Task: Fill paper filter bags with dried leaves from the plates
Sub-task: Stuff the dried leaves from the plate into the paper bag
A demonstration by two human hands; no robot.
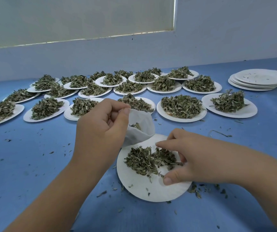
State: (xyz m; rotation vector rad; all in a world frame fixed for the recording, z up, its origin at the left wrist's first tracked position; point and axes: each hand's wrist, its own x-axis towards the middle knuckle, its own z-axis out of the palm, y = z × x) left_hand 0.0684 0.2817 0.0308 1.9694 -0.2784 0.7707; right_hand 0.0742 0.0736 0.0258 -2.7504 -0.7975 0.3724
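My left hand (101, 129) pinches the rim of a white paper filter bag (139, 131) and holds its mouth open just above the near plate. A few dried leaves lie inside the bag. A white paper plate (144, 190) sits on the blue table in front of me, with a small pile of dried green leaves (146, 160) on it. Over the right side of that pile my right hand (184, 156) has its fingers and thumb curled around some of the leaves.
Several white plates heaped with dried leaves (181, 106) fill the table's far half in rows. A stack of bare plates (258, 79) stands at the far right. Leaf crumbs are scattered over the blue table (34, 156). A pale wall rises behind.
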